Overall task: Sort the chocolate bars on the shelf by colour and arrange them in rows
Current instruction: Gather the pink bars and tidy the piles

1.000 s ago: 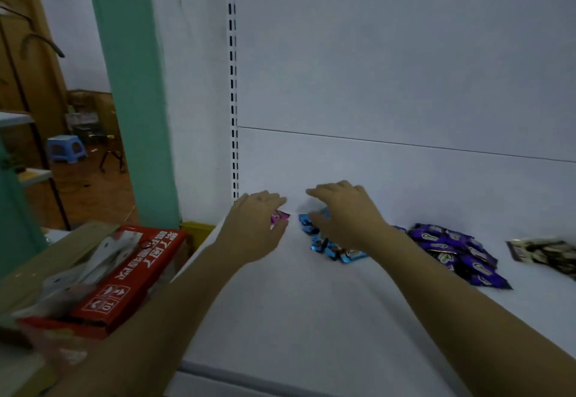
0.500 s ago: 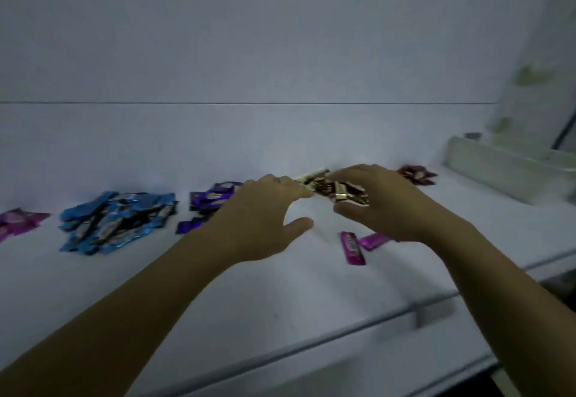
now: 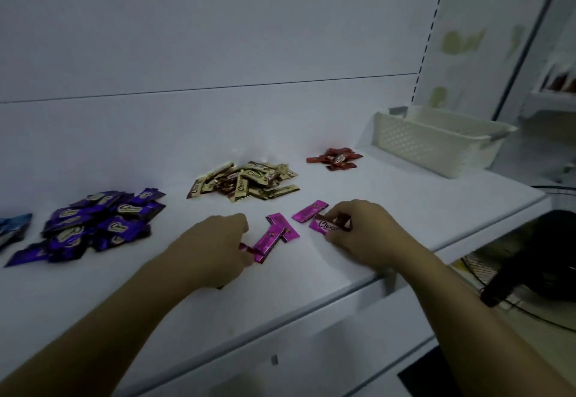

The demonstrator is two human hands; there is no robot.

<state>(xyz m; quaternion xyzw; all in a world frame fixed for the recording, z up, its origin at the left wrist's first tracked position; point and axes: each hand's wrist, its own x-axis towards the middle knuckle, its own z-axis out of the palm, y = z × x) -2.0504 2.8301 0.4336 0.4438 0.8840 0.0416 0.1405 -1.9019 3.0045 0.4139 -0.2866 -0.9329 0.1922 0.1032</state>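
On the white shelf (image 3: pixel 405 209) lie piles of chocolate bars: a purple pile (image 3: pixel 96 225), a gold pile (image 3: pixel 246 181), a small red pile (image 3: pixel 336 158), and blue bars (image 3: pixel 12 228) at the left edge. Several pink bars lie loose near the front. My left hand (image 3: pixel 215 250) pinches the near end of one pink bar (image 3: pixel 265 242), which lies over another pink bar (image 3: pixel 285 228). My right hand (image 3: pixel 358 231) grips a pink bar (image 3: pixel 327 227) printed "Choco". A further pink bar (image 3: pixel 310 211) lies flat just behind it.
A cream plastic basket (image 3: pixel 436 141) stands at the shelf's right end. Below the shelf's front edge to the right is a dark fan-like object (image 3: pixel 530 259) with a wire guard. A white back panel rises behind the piles.
The view has swung from the shelf's left end to its right part. Both hands came from the blue pile, past the gold pile, down onto the loose pink bars at the front.
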